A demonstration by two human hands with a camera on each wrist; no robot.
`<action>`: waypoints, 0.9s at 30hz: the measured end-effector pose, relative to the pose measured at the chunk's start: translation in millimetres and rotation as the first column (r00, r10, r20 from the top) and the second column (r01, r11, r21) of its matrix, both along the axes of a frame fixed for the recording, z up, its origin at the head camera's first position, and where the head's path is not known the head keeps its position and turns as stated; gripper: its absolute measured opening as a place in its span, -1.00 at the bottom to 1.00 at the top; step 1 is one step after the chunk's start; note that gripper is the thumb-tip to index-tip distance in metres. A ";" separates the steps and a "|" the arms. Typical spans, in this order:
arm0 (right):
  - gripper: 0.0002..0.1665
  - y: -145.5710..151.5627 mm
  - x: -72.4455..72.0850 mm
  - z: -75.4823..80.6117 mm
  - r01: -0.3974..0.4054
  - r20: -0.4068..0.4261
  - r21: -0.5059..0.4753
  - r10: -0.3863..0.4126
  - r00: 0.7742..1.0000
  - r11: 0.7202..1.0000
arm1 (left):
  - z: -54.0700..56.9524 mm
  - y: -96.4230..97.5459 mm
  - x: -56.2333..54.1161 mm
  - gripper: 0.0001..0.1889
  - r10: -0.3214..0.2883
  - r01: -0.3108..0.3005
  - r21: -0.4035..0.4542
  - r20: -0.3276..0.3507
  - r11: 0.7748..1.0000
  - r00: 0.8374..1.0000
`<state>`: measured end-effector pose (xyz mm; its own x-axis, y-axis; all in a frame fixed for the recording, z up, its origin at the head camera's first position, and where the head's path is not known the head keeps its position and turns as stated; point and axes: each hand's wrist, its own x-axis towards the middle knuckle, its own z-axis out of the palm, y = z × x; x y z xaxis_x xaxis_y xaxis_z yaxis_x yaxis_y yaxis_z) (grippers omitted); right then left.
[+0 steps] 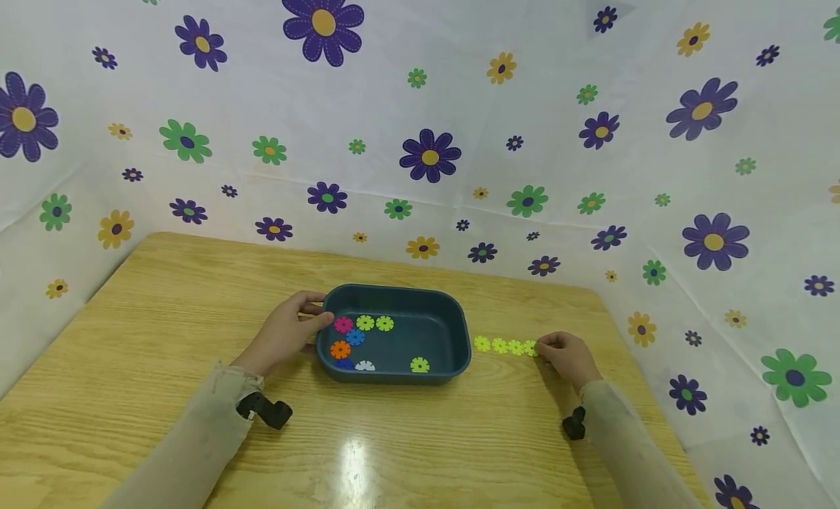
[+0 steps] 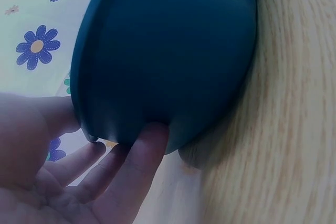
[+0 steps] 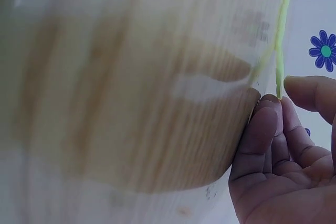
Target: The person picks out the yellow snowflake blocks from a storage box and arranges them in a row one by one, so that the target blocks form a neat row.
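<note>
A dark blue-green plastic bin [image 1: 400,376] stands on the table in the head view. My left hand [image 1: 282,337] grips its left end, thumb over the rim and fingers outside; the left wrist view shows the fingers [image 2: 147,153] against the outer wall. To the right of the bin, my right hand [image 1: 566,354] pinches the end of a straight chain of several yellow-green snowflake discs [image 1: 499,346]. Edge-on in the right wrist view, the chain [image 3: 280,69] runs up from between thumb and fingers, close over the table.
Inside the bin lie loose discs: pink [image 1: 343,324], orange [image 1: 340,349], white [image 1: 364,365], blue [image 1: 355,337] and yellow-green [image 1: 420,364]. The wood table [image 1: 197,305] meets a white flower-printed cloth [image 1: 380,108] at its back and sides.
</note>
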<state>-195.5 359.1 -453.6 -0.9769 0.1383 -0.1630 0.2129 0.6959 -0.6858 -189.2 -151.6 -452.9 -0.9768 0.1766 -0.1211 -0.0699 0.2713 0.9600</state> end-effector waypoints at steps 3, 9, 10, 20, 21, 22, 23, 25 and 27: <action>-0.67 0.9 0.4 -1.0 0.000 0.003 0.000 0.000 1.000 1.000 | -0.1 0.2 -0.2 -0.43 0.001 -0.001 0.004 0.005 1.000 1.000; -0.65 2.2 1.1 -1.4 0.003 0.013 -0.019 -0.003 1.000 1.000 | 0.1 0.7 -0.8 -0.44 0.001 -0.001 0.002 0.005 1.000 1.000; -0.65 1.8 1.1 -0.8 0.003 0.011 -0.023 -0.002 1.000 1.000 | 0.3 0.9 -0.9 -0.44 0.001 -0.001 0.003 0.003 1.000 1.000; -0.62 -39.9 3.5 22.2 -0.076 -0.081 -0.019 0.074 0.994 0.997 | 0.4 -0.6 -1.8 -0.44 0.001 -0.001 0.001 0.002 1.000 1.000; -0.63 -47.6 3.6 25.8 -0.094 -0.085 -0.041 0.090 0.992 0.995 | 0.6 -0.6 -1.6 -0.44 0.001 -0.001 0.003 0.002 1.000 1.000; -0.63 -55.4 3.4 29.2 -0.110 -0.089 -0.070 0.104 0.991 0.991 | 0.7 -0.6 -1.5 -0.44 0.001 -0.001 0.005 0.003 1.000 1.000; -0.64 -63.6 3.4 32.1 -0.127 -0.096 -0.094 0.118 0.988 0.987 | 0.7 -0.6 -1.2 -0.44 0.002 -0.002 0.006 0.004 1.000 1.000; -0.67 -80.5 3.4 37.6 -0.157 -0.112 -0.130 0.143 0.983 0.979 | 0.7 -0.2 -0.9 -0.43 0.003 -0.003 0.011 0.006 1.000 1.000; -0.71 -96.8 3.4 41.5 -0.189 -0.135 -0.133 0.171 0.976 0.973 | 1.0 0.5 -0.6 -0.43 0.003 -0.003 0.015 0.009 1.000 1.000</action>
